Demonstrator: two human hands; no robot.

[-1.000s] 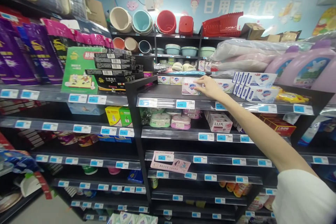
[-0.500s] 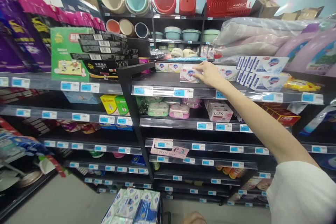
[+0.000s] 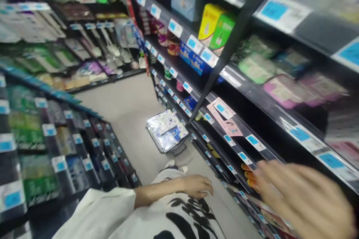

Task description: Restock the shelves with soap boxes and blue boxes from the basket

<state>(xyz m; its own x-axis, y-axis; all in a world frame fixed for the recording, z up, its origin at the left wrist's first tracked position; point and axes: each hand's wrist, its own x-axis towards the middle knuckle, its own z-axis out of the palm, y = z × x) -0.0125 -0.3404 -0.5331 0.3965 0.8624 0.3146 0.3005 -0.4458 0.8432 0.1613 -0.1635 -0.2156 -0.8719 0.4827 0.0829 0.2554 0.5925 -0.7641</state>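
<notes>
My left hand (image 3: 196, 186) hangs in front of my black-and-white patterned top, its fingers loosely bent and apart, with nothing visible in it. At the lower right, my right hand (image 3: 305, 203) is smeared by motion. Its fingers look stretched out, and I see nothing held in them. It is nearest the shelving on the right, in front of a shelf edge with price labels (image 3: 255, 142). Beyond my feet, a dark basket (image 3: 165, 151) stands on the floor, filled with soap boxes (image 3: 165, 119) in white, green and blue packs.
Shelving rises close on the right, holding soap cases (image 3: 284, 90) and a yellow-and-green pair of boxes (image 3: 215, 26). A low shelf of packets (image 3: 30, 127) runs along the left. Hanging ladles and brushes (image 3: 112, 46) fill the far rack. Grey floor (image 3: 120, 95) lies between.
My view has swung down and left. My right hand has come away from the white soap box on the upper shelf and dropped lower. My left arm has come into fuller view.
</notes>
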